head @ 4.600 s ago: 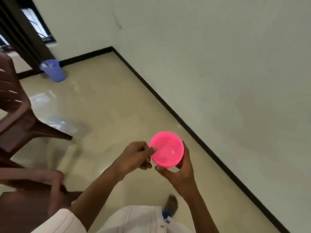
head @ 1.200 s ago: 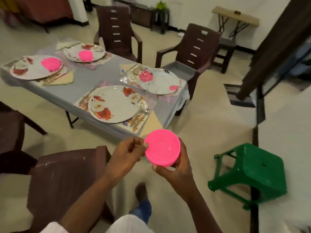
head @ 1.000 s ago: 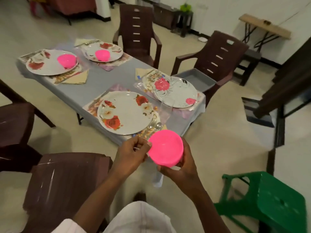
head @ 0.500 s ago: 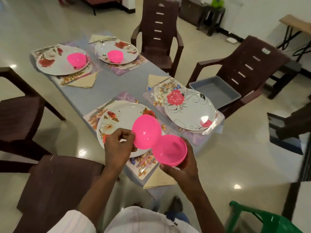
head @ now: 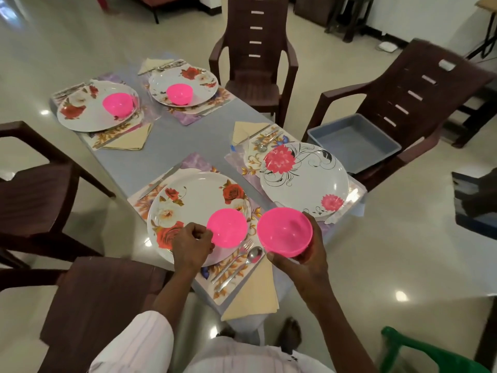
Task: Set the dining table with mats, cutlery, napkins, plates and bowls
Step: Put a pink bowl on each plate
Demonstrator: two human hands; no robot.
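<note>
My left hand point(head: 191, 244) pinches the rim of a pink bowl point(head: 227, 231) over the near rose plate point(head: 197, 211). My right hand point(head: 301, 261) grips a second pink bowl point(head: 285, 231) from below, just off that plate's right edge. The near right plate point(head: 304, 179) with a pink flower holds no bowl. The two far plates each carry a pink bowl, the far left bowl point(head: 118, 103) and the far right bowl point(head: 178, 94). Each place on the grey table point(head: 172, 146) has a mat, cutlery and a folded beige napkin point(head: 254, 296).
Brown plastic chairs stand around the table: one near left point(head: 99, 305), one left point(head: 35, 195), one far point(head: 254, 57) and one right point(head: 408, 103) with a grey tray point(head: 355, 142) on its seat. A green stool point(head: 419, 356) stands at the lower right.
I turned from the wall and walked up to the table. The stacked bowls came apart: my left hand took one over the near plate, my right hand kept the other.
</note>
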